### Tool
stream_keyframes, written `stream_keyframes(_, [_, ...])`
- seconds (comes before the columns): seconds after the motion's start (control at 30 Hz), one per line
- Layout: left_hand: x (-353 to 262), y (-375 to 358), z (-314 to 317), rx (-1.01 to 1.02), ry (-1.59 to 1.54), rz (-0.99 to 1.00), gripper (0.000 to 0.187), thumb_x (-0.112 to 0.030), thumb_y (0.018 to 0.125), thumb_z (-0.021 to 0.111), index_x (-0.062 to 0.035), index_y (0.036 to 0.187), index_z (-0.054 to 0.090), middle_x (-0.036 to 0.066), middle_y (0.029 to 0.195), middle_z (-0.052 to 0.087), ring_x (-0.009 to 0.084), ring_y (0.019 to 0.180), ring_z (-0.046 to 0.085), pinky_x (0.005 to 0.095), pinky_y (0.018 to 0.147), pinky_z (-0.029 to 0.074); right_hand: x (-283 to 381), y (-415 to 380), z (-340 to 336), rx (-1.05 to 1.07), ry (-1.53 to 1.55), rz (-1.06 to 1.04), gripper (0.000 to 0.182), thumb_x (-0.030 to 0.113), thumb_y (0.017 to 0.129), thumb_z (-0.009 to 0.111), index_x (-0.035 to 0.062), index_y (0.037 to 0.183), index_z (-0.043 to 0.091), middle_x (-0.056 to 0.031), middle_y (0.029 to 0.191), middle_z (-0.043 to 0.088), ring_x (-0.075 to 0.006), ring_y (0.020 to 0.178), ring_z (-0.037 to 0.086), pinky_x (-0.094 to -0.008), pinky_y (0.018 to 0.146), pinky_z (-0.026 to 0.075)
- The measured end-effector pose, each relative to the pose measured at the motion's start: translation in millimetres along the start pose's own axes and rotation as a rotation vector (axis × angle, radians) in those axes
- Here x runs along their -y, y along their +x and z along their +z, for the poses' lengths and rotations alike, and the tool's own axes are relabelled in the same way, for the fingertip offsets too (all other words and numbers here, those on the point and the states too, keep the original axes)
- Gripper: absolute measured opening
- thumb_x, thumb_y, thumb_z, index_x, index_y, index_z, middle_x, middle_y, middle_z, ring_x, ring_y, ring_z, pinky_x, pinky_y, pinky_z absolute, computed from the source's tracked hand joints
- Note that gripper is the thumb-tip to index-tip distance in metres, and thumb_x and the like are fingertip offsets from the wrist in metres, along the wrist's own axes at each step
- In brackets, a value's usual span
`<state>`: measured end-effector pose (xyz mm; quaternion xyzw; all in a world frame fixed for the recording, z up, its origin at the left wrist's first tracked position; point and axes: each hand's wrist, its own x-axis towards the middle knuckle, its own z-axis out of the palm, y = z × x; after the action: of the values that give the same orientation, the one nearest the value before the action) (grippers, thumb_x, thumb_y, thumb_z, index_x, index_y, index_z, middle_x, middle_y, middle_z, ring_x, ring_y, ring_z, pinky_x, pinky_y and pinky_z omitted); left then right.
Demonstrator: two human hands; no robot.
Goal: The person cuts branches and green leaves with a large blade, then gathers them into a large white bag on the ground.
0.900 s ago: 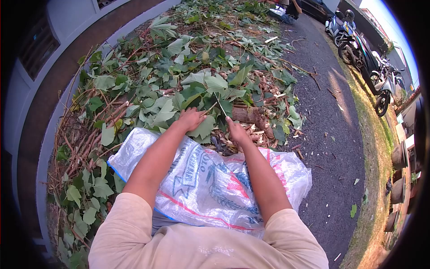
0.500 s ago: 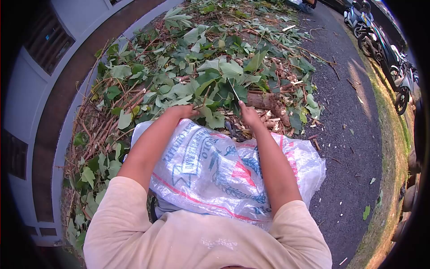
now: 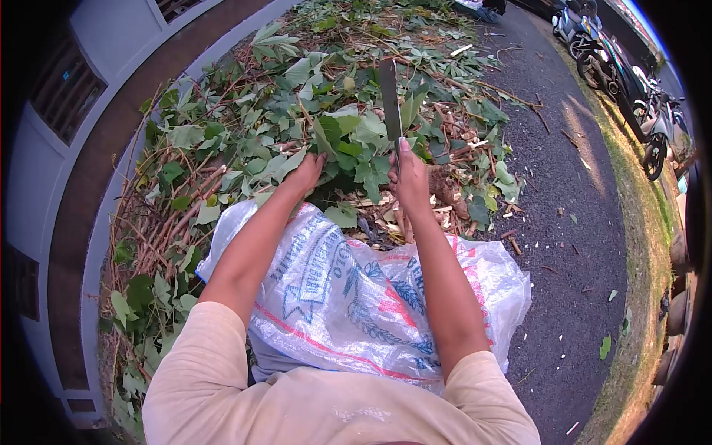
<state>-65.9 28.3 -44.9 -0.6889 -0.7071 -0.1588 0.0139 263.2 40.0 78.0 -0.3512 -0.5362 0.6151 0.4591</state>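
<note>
My right hand (image 3: 410,180) is wrapped round the handle of a machete, and its dark, broad blade (image 3: 391,100) points upward. To the left, my left hand (image 3: 305,175) is closed on a leafy branch (image 3: 337,141) with broad green leaves; the stem inside the fingers is mostly hidden. A brown log (image 3: 447,185) lies just right of my right hand, partly covered by it. Pale wood chips (image 3: 386,215) are scattered below the hands. Across my lap is a white woven plastic sack (image 3: 356,289) with blue and red print, under both forearms.
A wide heap of cut leaves and stems (image 3: 222,126) spreads ahead and to the left, beside a grey wall (image 3: 122,44). Dark asphalt (image 3: 564,282) runs along the right. Several parked motorcycles (image 3: 630,96) stand beyond it, near a grassy strip (image 3: 623,356).
My right hand has raised the machete, so the blade now stands upright above the leaves. My left hand has shifted slightly, still with the leafy branch.
</note>
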Motion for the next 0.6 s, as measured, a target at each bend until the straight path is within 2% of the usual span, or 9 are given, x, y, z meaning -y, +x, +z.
stream_keyframes(0.07, [-25,12,-7,0.027,-0.18,-0.096,0.047,-0.038,0.112,0.049,0.0021,0.11,0.072,0.024,0.091,0.074,0.04,0.091,0.073,0.0466,0.086,0.054,3,-4,3,-0.018,-0.01,-0.004,0.054,0.058,0.112,0.042,0.0087,0.095,0.055,0.005,0.066,0.041,-0.0047,0.054,0.035,-0.0227,0.049,0.028])
stream_keyframes(0.17, [-78,22,-28,-0.136,-0.747,-0.195,0.045,-0.036,0.111,0.05,0.0031,0.108,0.072,0.028,0.094,0.073,0.0421,0.094,0.073,0.0483,0.088,0.053,0,-5,10,-0.072,-0.082,-0.078,0.048,0.05,0.115,0.043,0.008,0.096,0.056,0.005,0.066,0.041,-0.0045,0.056,0.036,-0.0229,0.05,0.028])
stream_keyframes(0.27, [-60,40,44,-0.014,-0.65,-0.274,0.046,-0.037,0.111,0.051,0.004,0.109,0.072,0.03,0.094,0.072,0.0442,0.094,0.072,0.0493,0.089,0.053,-10,-4,9,-0.082,-0.085,-0.086,0.045,0.047,0.115,0.044,0.0082,0.095,0.056,0.0052,0.067,0.042,-0.0036,0.056,0.036,-0.0225,0.051,0.028])
stream_keyframes(0.33, [-57,33,51,0.001,-0.588,-0.244,0.047,-0.038,0.11,0.052,0.0056,0.108,0.071,0.031,0.094,0.072,0.0455,0.094,0.071,0.0497,0.089,0.052,-27,-5,10,-0.105,-0.214,-0.086,0.049,0.049,0.115,0.043,0.0064,0.094,0.057,0.0028,0.067,0.045,-0.0063,0.056,0.039,-0.0255,0.051,0.031])
stream_keyframes(0.4, [-42,43,62,0.139,-0.623,-0.33,0.053,-0.044,0.109,0.053,0.0077,0.112,0.065,0.032,0.114,0.07,0.0467,0.109,0.068,0.0518,0.097,0.05,-41,-1,9,-0.129,-0.34,-0.102,0.053,0.051,0.114,0.042,0.0045,0.094,0.058,0.0005,0.066,0.048,-0.009,0.056,0.042,-0.0284,0.052,0.035])
stream_keyframes(0.47, [-38,42,56,0.232,-0.624,-0.344,0.054,-0.045,0.109,0.052,0.0078,0.115,0.064,0.032,0.118,0.07,0.0468,0.112,0.068,0.0518,0.099,0.05,-60,-6,4,-0.098,-0.685,0.014,0.063,0.053,0.113,0.041,-0.0021,0.092,0.062,-0.0183,0.072,0.061,-0.0345,0.069,0.061,-0.0466,0.069,0.049])
stream_keyframes(0.5, [-38,43,50,0.313,-0.611,-0.355,0.056,-0.046,0.109,0.051,0.0078,0.118,0.064,0.033,0.121,0.069,0.0469,0.114,0.067,0.0518,0.101,0.05,-116,11,-19,0.037,-0.745,0.263,0.074,0.06,0.111,0.035,-0.0039,0.092,0.066,-0.0264,0.083,0.068,-0.0466,0.085,0.064,-0.0527,0.082,0.049])
stream_keyframes(0.53, [-38,41,54,0.298,-0.613,-0.353,0.056,-0.046,0.109,0.051,0.0078,0.118,0.064,0.033,0.121,0.069,0.0469,0.114,0.067,0.0518,0.101,0.05,-116,11,-20,0.039,-0.75,0.248,0.074,0.06,0.111,0.035,-0.0039,0.092,0.066,-0.0264,0.083,0.068,-0.0466,0.085,0.064,-0.0527,0.082,0.049])
stream_keyframes(0.6, [-36,34,68,0.148,-0.352,-0.26,0.06,-0.048,0.108,0.05,0.0071,0.123,0.068,0.036,0.123,0.068,0.0481,0.118,0.066,0.0512,0.105,0.049,-115,9,-16,0.036,-0.765,0.377,0.08,0.064,0.11,0.031,-0.0042,0.093,0.069,-0.0296,0.09,0.07,-0.0483,0.094,0.067,-0.0542,0.087,0.049])
